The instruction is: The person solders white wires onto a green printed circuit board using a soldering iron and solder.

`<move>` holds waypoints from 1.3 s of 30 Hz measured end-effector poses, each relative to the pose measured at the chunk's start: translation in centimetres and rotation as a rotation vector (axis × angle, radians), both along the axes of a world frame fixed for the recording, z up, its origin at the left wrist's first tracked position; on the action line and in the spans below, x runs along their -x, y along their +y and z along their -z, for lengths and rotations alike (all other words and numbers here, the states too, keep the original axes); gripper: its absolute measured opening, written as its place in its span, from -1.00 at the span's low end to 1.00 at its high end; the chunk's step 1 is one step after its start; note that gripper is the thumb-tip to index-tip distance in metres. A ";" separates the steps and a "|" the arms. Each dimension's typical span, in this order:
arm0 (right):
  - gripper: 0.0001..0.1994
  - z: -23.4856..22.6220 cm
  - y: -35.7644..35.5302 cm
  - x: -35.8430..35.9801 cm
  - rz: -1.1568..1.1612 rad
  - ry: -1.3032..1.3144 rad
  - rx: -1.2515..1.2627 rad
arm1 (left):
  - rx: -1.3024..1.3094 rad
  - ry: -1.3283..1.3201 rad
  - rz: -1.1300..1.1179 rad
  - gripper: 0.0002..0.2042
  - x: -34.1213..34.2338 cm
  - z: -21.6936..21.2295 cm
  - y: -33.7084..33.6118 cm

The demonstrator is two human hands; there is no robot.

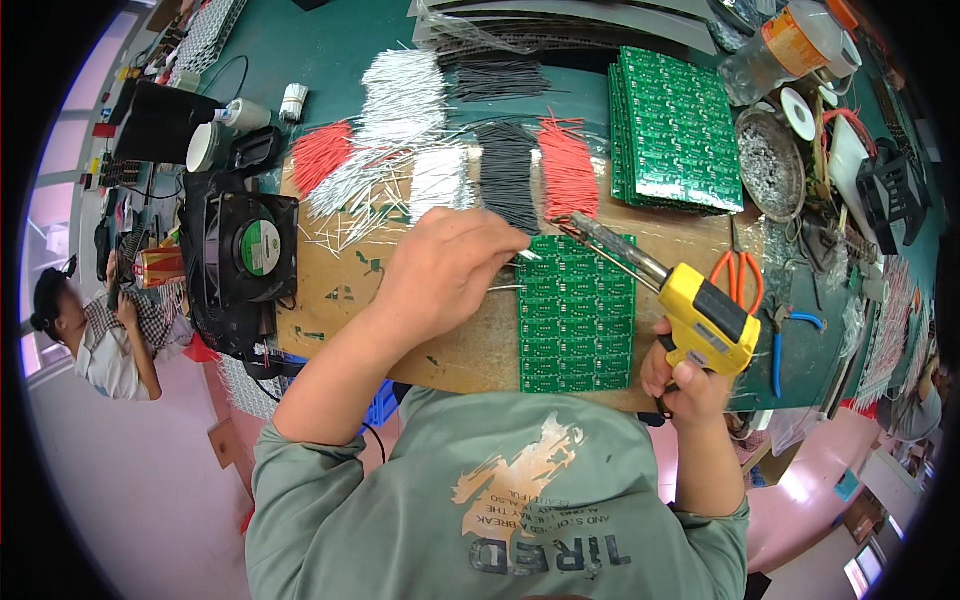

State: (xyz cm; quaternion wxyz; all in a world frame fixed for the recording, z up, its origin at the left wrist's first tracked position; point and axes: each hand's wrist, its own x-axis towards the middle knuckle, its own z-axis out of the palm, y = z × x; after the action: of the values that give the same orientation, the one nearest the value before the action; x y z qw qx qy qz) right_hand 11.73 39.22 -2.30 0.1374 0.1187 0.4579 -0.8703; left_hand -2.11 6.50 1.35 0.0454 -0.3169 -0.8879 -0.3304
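My right hand is wrapped round the grip of a yellow soldering gun. The gun's metal tip reaches left over the top edge of a green circuit board panel on the brown work board. At the panel's upper left corner, my left hand is closed in a pinch, with a short white wire at its fingertips. Another white wire sticks out from the panel's left edge. Just beyond my left hand lie bundles of white wires, black wires and red wires.
A tall stack of green circuit boards stands at the back right, beside a round metal dish of scraps. Orange-handled scissors and blue-handled pliers lie right. A black fan stands left. Another person sits far left.
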 end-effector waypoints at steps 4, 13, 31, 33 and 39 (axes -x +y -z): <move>-0.25 0.1 0.2 0.2 -0.039 0.018 0.044 | -0.039 0.027 -0.028 -0.81 0.7 0.6 0.2; -0.28 -0.6 0.1 0.3 -0.140 0.016 -0.076 | 0.052 0.101 0.066 -0.78 0.2 1.1 -1.7; -0.42 -1.0 0.6 -0.1 -0.217 -0.094 -0.200 | -0.021 0.090 0.090 -0.72 0.3 2.6 -1.7; -0.43 -1.0 0.6 -0.1 -0.222 -0.099 -0.192 | -0.022 0.092 0.087 -0.72 0.3 2.6 -1.7; -0.46 -1.0 0.4 -0.1 -0.226 -0.105 -0.202 | -0.034 0.085 0.080 -0.73 0.3 2.6 -1.6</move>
State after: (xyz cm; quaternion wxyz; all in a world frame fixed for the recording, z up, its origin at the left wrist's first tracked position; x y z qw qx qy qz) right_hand 11.81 39.67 -1.27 0.2458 0.1250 0.5456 -0.7914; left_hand -2.39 4.89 -1.27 0.0750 -0.3652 -0.8660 -0.3332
